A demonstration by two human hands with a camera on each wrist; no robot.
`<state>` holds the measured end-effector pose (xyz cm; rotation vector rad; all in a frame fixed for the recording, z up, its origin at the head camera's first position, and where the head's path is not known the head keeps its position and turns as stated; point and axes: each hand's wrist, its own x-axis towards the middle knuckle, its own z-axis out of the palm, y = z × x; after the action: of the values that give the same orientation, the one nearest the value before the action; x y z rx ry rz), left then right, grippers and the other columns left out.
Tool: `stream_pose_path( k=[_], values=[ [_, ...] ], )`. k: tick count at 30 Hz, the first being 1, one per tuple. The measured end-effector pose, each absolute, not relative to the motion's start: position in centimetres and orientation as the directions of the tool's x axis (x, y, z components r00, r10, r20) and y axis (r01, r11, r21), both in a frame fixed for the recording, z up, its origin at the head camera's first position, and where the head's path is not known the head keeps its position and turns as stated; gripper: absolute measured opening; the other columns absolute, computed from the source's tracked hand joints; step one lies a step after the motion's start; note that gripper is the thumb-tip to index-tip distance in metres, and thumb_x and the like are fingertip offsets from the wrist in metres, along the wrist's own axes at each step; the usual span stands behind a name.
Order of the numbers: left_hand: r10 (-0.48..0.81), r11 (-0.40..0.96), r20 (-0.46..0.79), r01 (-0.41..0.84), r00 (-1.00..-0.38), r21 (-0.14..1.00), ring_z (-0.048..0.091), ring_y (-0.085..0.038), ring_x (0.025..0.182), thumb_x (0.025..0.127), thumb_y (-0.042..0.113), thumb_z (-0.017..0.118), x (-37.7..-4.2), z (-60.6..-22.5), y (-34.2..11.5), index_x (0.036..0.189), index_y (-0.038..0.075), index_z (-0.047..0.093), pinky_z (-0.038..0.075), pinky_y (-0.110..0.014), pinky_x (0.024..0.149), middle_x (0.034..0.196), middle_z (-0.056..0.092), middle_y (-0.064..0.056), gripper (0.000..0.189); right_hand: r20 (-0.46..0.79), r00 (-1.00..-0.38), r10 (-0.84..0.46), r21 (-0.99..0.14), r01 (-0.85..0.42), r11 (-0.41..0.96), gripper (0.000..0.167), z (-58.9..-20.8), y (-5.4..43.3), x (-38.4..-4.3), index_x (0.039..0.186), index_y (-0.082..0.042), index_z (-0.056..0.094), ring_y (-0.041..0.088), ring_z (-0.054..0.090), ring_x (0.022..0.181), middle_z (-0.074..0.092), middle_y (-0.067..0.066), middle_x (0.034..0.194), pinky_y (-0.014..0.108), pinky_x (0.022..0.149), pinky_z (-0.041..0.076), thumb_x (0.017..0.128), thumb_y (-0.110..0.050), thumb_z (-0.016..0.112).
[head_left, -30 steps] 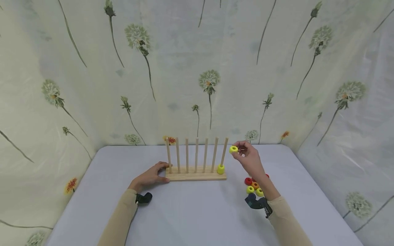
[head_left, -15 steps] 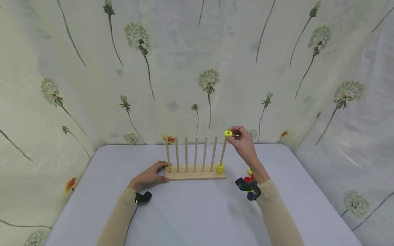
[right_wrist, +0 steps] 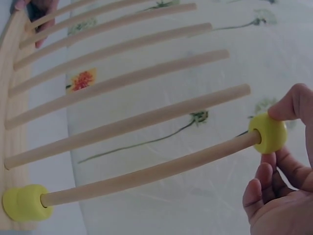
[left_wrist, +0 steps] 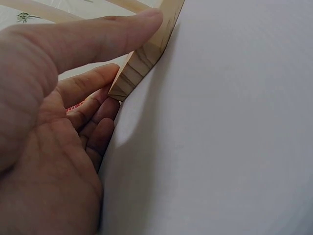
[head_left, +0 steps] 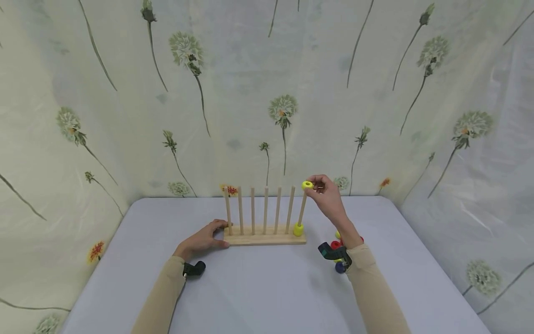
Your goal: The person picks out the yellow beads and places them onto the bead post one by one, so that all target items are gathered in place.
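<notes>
A wooden peg rack [head_left: 267,240] with a row of several upright pegs stands on the table. At its left end, my left hand [head_left: 203,240] grips the base, thumb on the front edge and fingers behind; the left wrist view shows the thumb over the base's end [left_wrist: 134,73]. My right hand [head_left: 330,199] pinches a yellow bead [right_wrist: 274,134] between thumb and fingers at the top of the rightmost peg [right_wrist: 156,171]. That peg's tip sits in the bead's hole. Two yellow beads [right_wrist: 29,202] are stacked at the foot of the same peg.
Loose beads lie on the table right of the rack, partly hidden by the right forearm, among them a red bead [head_left: 335,245] and a dark blue bead [head_left: 340,267]. A flower-patterned curtain [head_left: 233,93] hangs behind the table [head_left: 258,292].
My right hand has carried the yellow bead left and up to the rightmost peg's top, then slightly down onto its tip. My left hand has stayed at the rack's end.
</notes>
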<state>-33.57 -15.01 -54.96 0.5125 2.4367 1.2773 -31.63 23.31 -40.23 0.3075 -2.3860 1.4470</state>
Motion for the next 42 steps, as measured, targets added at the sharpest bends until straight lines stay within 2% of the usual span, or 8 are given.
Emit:
stream_pose_path(
  k=[7,22,31,38,42],
  values=[
    [0.478,0.523,-0.102,0.189,-0.873,0.831,0.032,-0.032,0.140,0.077,0.030,0.082,-33.7,-55.1,-15.1,0.137,0.010,0.050,0.023,-0.051,0.117,0.144,0.041,-0.009,0.071,0.387,-0.922,-0.011,-0.817,-0.349,0.459,0.030,-40.4,23.4,-31.8,0.115,-0.002,0.058,0.019,0.048,0.089,0.056,0.009,0.101,0.016,0.073,0.041,0.089,-0.015,0.067],
    [0.479,0.511,-0.087,0.197,-0.873,0.837,0.034,-0.032,0.138,0.075,0.029,0.083,-33.5,-55.0,-15.0,0.136,0.009,0.051,0.025,-0.051,0.116,0.144,0.041,-0.010,0.071,0.409,-0.912,-0.012,-0.818,-0.373,0.438,0.033,-40.7,23.3,-31.8,0.115,0.001,0.059,0.017,0.047,0.087,0.056,0.013,0.102,0.014,0.071,0.040,0.088,-0.016,0.069],
    [0.472,0.492,-0.122,0.146,-0.873,0.858,0.026,-0.031,0.144,0.075,0.033,0.083,-33.8,-55.4,-15.3,0.138,0.012,0.049,0.018,-0.053,0.118,0.148,0.037,-0.007,0.075,0.376,-0.927,-0.010,-0.832,-0.342,0.437,0.033,-40.7,23.3,-31.8,0.117,0.001,0.058,0.014,0.046,0.088,0.059,0.018,0.109,0.014,0.072,0.040,0.090,-0.016,0.068],
    [0.479,0.490,-0.120,0.152,-0.869,0.858,0.023,-0.031,0.145,0.075,0.034,0.082,-33.8,-55.4,-15.4,0.139,0.012,0.048,0.015,-0.054,0.119,0.149,0.036,-0.007,0.077,0.364,-0.931,-0.027,-0.819,-0.334,0.466,0.031,-38.3,22.4,-29.2,0.116,0.007,0.053,0.017,0.050,0.091,0.057,0.022,0.110,0.009,0.073,0.043,0.091,-0.007,0.064],
    [0.486,0.492,-0.115,0.163,-0.866,0.855,0.022,-0.032,0.145,0.075,0.033,0.082,-33.7,-55.3,-15.4,0.139,0.012,0.048,0.016,-0.053,0.119,0.149,0.036,-0.008,0.076,0.355,-0.934,-0.043,-0.813,-0.331,0.479,0.032,-37.6,22.9,-28.1,0.117,0.009,0.052,0.016,0.050,0.092,0.055,0.022,0.110,0.008,0.074,0.043,0.092,-0.009,0.063]
  ],
)
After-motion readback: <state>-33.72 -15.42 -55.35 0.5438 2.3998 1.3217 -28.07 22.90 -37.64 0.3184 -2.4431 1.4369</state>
